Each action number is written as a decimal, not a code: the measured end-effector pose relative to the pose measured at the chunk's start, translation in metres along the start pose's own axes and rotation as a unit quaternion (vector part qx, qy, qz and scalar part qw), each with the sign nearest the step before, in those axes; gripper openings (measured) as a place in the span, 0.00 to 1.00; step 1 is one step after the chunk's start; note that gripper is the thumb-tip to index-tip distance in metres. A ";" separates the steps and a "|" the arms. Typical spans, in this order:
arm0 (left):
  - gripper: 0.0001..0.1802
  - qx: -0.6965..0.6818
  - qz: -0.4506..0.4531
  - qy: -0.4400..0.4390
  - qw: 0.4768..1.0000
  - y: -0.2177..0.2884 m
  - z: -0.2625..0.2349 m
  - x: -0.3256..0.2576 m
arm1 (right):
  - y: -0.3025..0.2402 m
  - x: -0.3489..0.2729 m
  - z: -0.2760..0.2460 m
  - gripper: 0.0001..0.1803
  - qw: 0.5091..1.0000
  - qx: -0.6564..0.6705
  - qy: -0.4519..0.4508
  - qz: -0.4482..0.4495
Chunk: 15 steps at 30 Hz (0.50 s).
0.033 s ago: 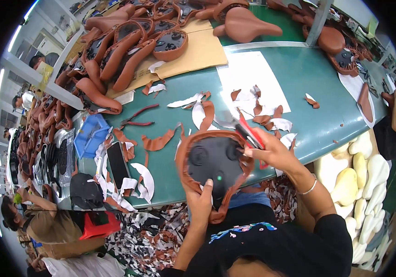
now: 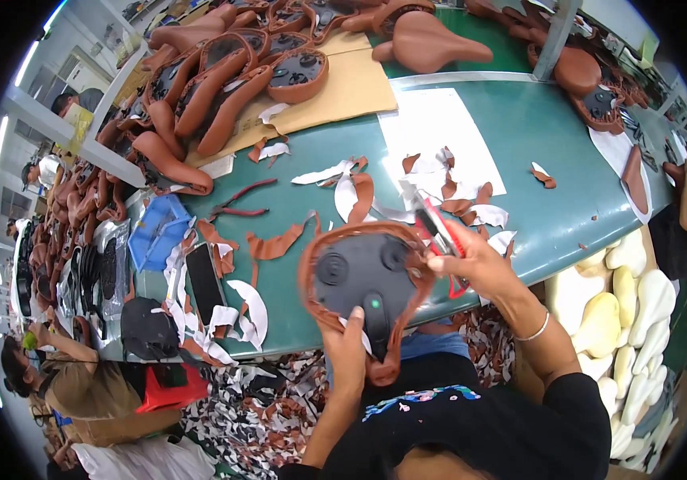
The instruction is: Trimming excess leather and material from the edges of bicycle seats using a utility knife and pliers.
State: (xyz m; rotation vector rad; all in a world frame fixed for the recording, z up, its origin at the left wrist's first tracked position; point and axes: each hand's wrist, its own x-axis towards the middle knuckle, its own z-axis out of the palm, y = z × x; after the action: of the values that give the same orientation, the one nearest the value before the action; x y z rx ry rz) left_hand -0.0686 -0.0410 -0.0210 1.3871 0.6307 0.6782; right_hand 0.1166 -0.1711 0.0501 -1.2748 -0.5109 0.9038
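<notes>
A brown bicycle saddle (image 2: 309,268) is held underside up over the front edge of the green table, its black base facing me. My left hand (image 2: 346,344) grips it at the lower left near the nose, thumb pressed on the black base. My right hand (image 2: 475,260) is closed round a red utility knife (image 2: 442,232). Its blade points up and away, at the saddle's upper right rim. The right fingertips are close to that rim; I cannot tell whether they touch it. Brown cover material is folded over the saddle's edge.
Brown and white offcuts (image 2: 354,196) lie behind the saddle. Red-handled pliers (image 2: 243,200), a blue tray (image 2: 159,232) and a black phone (image 2: 204,276) are to the left. Finished-looking saddles (image 2: 223,96) pile up at far left. Pale foam pads (image 2: 639,304) fill the right; scraps (image 2: 255,416) cover the floor.
The saddle has shifted slightly left and turned, showing more of its base and nose. The knife has swung more upright in my right hand. My left hand still grips the saddle.
</notes>
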 end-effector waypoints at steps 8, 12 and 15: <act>0.20 0.293 -0.099 -0.166 0.937 0.030 -0.031 -0.032 | -0.007 0.018 -0.031 0.24 0.973 -0.141 0.175 -0.054; 0.12 0.383 0.052 -0.195 0.902 0.106 -0.011 -0.001 | -0.006 0.008 -0.033 0.20 0.950 -0.267 0.133 0.088; 0.10 0.385 0.291 -0.214 0.849 0.089 0.028 0.070 | 0.017 0.014 -0.033 0.21 0.967 -0.231 0.108 0.003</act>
State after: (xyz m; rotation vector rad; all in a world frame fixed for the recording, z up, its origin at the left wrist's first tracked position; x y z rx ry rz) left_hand -0.0070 -0.0013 0.0696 2.4555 0.0808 0.5604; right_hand 0.1454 -0.1786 0.0236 -1.7765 -0.5638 0.6567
